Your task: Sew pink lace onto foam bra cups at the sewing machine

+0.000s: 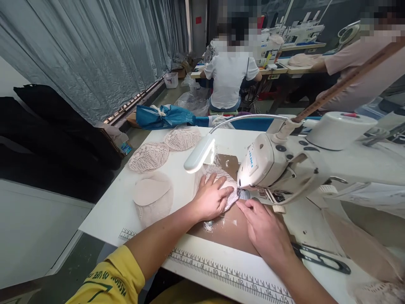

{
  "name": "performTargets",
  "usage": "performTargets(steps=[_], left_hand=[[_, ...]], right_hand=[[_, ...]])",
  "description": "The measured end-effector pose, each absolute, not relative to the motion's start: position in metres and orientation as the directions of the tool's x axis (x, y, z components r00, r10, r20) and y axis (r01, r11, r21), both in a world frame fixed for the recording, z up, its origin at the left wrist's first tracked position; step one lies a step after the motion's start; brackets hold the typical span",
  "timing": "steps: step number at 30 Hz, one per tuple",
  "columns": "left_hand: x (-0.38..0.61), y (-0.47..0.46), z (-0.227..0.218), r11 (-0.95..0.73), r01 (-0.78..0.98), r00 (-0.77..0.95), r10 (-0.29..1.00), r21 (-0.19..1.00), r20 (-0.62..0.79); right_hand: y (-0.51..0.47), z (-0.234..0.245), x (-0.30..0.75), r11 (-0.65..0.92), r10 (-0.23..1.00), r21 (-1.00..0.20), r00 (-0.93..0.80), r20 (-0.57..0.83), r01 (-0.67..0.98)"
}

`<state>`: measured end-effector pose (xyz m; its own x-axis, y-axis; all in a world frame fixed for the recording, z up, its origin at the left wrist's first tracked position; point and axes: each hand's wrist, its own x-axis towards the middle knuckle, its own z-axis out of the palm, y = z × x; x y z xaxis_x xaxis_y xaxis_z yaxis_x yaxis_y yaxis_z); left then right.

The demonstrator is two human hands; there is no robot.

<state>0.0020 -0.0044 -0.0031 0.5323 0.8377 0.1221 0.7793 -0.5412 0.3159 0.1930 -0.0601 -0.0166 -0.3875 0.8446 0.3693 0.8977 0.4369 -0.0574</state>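
Under the head of the white sewing machine [262, 158] lies a pale pink lace bra cup [218, 171], its edge at the needle area. My left hand [211, 197] rests flat on the cup with the fingers spread. Close to the presser foot, my right hand [264, 223] pinches the cup's near edge between thumb and forefinger. The needle tip itself is too small to make out. A lit lamp [200, 153] on a bendable neck hangs just above and left of the work.
Two joined lace cups [149, 157] and a plain beige cup piece [152, 192] lie on the table's left. Dark scissors or snips [321, 256] and sheer beige fabric [363, 240] are at right. A blue bundle [164, 117] sits beyond the table. Two people work at machines ahead.
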Motion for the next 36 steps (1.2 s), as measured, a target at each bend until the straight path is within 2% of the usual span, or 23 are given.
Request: performTargets(steps=[3,6,8,9,11,14,17,19,21,28,34,36], left_hand=[[-0.009,-0.004,0.005,-0.528,0.745,0.56,0.827,0.408,0.05],[-0.025,-0.012,0.015,-0.593,0.561,0.751,0.658,0.578,-0.053],[-0.034,-0.021,0.022,-0.591,0.394,0.839,0.544,0.704,-0.013],[-0.036,-0.025,0.025,-0.576,0.334,0.837,0.545,0.746,0.046],[-0.037,-0.03,0.03,-0.528,0.31,0.738,0.658,0.791,0.151],[-0.031,-0.027,0.032,-0.464,0.457,0.567,0.809,0.759,0.153],[-0.022,-0.016,0.033,-0.39,0.629,0.561,0.826,0.673,-0.046],[-0.017,-0.01,0.033,-0.319,0.673,0.564,0.805,0.667,-0.184],[-0.016,-0.005,0.034,-0.266,0.656,0.576,0.781,0.706,-0.241],[-0.019,-0.002,0.025,-0.124,0.476,0.665,0.699,0.871,-0.264],[-0.024,-0.002,0.031,-0.076,0.571,0.641,0.663,0.817,-0.387],[-0.023,-0.002,0.033,-0.092,0.567,0.656,0.651,0.819,-0.381]], right_hand=[[-0.06,-0.017,0.195,0.491,0.803,-0.144,-0.382,0.458,0.859],[-0.062,-0.015,0.199,0.546,0.79,-0.254,-0.389,0.474,0.798],[-0.064,-0.013,0.202,0.588,0.776,-0.307,-0.414,0.476,0.749],[-0.065,-0.012,0.203,0.612,0.762,-0.323,-0.43,0.484,0.722],[-0.065,-0.013,0.204,0.663,0.726,-0.331,-0.469,0.503,0.671],[-0.065,-0.015,0.204,0.716,0.683,-0.308,-0.541,0.49,0.626],[-0.064,-0.017,0.204,0.699,0.708,-0.297,-0.569,0.418,0.65],[-0.064,-0.018,0.205,0.661,0.745,-0.31,-0.546,0.384,0.684],[-0.063,-0.019,0.207,0.636,0.767,-0.326,-0.528,0.364,0.699],[-0.062,-0.018,0.209,0.615,0.787,-0.359,-0.516,0.339,0.702],[-0.062,-0.018,0.209,0.619,0.784,-0.371,-0.518,0.341,0.692],[-0.062,-0.019,0.209,0.618,0.784,-0.363,-0.515,0.346,0.697]])
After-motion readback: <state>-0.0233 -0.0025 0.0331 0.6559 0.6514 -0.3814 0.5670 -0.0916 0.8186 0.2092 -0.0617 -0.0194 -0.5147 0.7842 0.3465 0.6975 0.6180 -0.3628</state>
